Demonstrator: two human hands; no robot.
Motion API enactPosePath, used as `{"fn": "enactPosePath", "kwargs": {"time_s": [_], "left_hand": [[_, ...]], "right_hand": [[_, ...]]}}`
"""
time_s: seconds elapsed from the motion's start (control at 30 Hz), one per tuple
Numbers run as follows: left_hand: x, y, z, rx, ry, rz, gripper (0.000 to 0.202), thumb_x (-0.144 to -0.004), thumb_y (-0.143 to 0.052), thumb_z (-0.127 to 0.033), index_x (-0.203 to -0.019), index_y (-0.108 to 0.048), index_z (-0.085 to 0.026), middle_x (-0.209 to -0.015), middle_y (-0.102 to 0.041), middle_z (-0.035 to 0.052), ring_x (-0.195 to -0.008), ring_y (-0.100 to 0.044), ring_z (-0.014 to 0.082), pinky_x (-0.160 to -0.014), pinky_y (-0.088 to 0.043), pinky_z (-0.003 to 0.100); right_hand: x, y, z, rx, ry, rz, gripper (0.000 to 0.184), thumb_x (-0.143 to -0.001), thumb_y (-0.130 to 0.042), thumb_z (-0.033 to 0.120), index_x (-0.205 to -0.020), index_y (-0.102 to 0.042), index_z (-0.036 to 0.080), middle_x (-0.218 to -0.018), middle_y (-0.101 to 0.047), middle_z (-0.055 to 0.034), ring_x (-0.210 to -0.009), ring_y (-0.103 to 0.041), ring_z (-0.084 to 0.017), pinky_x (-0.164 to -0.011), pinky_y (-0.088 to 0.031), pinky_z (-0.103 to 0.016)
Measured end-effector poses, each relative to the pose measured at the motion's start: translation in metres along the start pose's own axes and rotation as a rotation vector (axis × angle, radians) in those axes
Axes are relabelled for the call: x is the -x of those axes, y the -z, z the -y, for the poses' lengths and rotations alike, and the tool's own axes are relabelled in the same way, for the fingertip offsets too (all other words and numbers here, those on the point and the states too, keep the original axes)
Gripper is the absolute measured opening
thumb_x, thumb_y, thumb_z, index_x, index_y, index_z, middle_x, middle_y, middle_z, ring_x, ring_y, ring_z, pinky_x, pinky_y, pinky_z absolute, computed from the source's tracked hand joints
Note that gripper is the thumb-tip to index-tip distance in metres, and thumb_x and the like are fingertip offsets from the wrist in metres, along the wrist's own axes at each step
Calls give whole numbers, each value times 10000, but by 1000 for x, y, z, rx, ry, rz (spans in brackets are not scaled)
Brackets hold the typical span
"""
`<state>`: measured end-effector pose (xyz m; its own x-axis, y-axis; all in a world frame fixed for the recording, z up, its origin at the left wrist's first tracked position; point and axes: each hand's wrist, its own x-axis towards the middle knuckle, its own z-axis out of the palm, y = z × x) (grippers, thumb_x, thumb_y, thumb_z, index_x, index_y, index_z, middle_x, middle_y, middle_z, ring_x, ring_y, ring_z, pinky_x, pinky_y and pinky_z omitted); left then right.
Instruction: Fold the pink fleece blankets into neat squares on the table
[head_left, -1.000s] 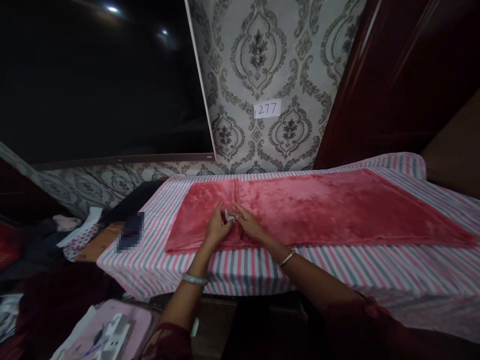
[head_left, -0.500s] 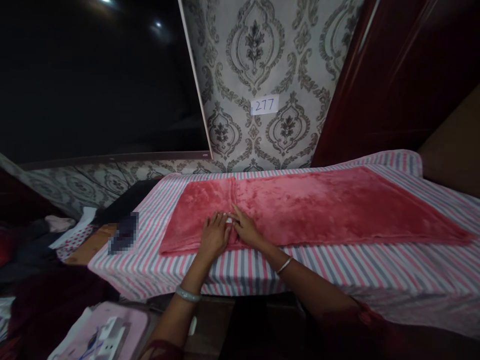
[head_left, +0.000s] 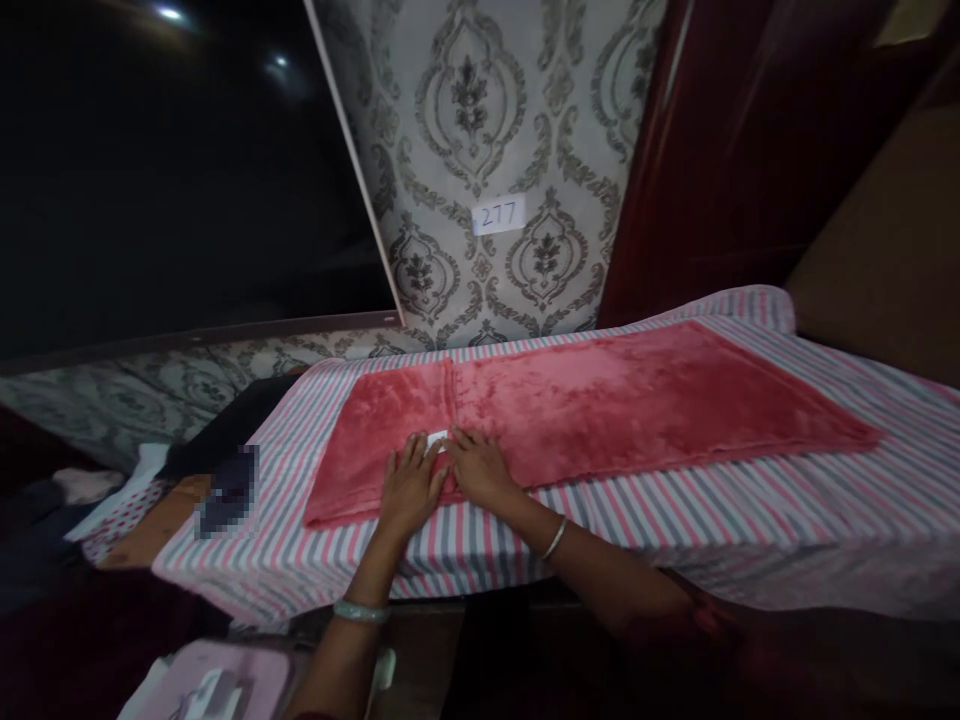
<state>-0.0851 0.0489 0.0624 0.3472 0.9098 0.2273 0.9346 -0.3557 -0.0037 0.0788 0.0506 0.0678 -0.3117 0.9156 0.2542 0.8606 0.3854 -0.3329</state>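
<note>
A long red plush blanket (head_left: 600,400) lies spread on the striped cloth, with its left part folded over so that a folded edge runs front to back. My left hand (head_left: 410,488) rests flat on that folded part, fingers stretched out. Just right of the fold edge, my right hand (head_left: 480,468) lies on the blanket with its fingers extended. Between the fingertips of both hands sits a small white label (head_left: 437,440) on the blanket. Neither hand is closed around anything.
Beneath the blanket is a pink, grey and white striped cloth (head_left: 675,520). A large dark screen (head_left: 187,180) hangs at the left. A paper marked 277 (head_left: 499,214) is on the patterned wall. Lower left stands a pink surface (head_left: 255,670) with white items on it.
My right hand has turned from a pointing pose near the label to lying flatter on the blanket. More of the label shows. The whole view has shifted a little.
</note>
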Motion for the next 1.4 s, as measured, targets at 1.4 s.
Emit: {"fn": "enactPosePath", "kwargs": {"time_s": [1.4], "left_hand": [[-174,-30,-223,80,-654,40,577,-947,-439,-409,-1491,-418,-220,-1576,-342,134,-1459,-298,333,-1156,-230,591]], "right_hand": [[210,230,-423,53,-1305,-221,511,-962,-456,473,-1154,-688,61,-1179,-678,-227,-1058,-656,-268,-808,-462,-284]]}}
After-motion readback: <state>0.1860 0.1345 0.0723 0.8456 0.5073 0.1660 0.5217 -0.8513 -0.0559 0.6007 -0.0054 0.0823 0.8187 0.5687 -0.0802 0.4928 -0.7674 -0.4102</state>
